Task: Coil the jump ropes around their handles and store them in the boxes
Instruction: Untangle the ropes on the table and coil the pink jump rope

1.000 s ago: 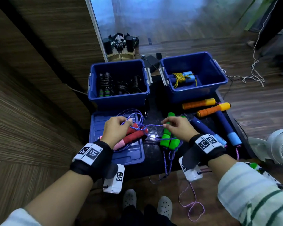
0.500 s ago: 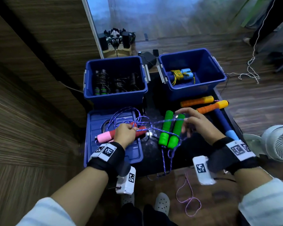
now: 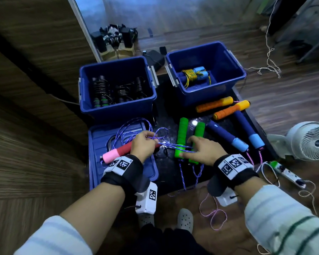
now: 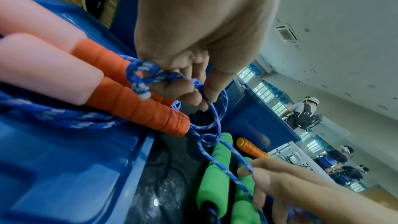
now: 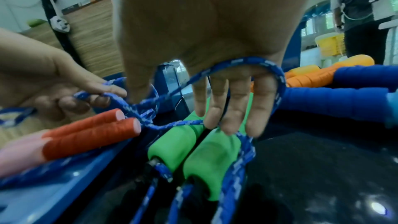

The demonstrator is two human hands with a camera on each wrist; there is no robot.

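A blue-and-white rope [image 3: 125, 129] lies in loops on a blue lid [image 3: 98, 144], beside its two red-and-pink handles [image 3: 122, 150]. My left hand [image 3: 144, 144] sits over those handles [image 4: 129, 105] and pinches a small loop of the rope [image 4: 150, 77] near their red ends. From there the rope [image 5: 237, 62] runs round the straight fingers of my right hand [image 3: 201, 150]. That hand [image 5: 226, 108] rests on the near ends of two green handles [image 3: 181, 133]. Two blue boxes stand behind: the left one [image 3: 118, 109] holds black coiled ropes, the right one [image 3: 197, 96] a blue-handled bundle.
Two orange handles [image 3: 214, 106] and two dark blue handles [image 3: 226, 137] lie to the right on the black table. A white fan [image 3: 309, 142] and a power strip [image 3: 284, 170] sit on the floor at the right. Pink rope [image 3: 212, 214] trails off the front edge.
My right hand has come back from the far ends of the green handles to their near ends, with the rope round its fingers. The left hand stays on the red handles.
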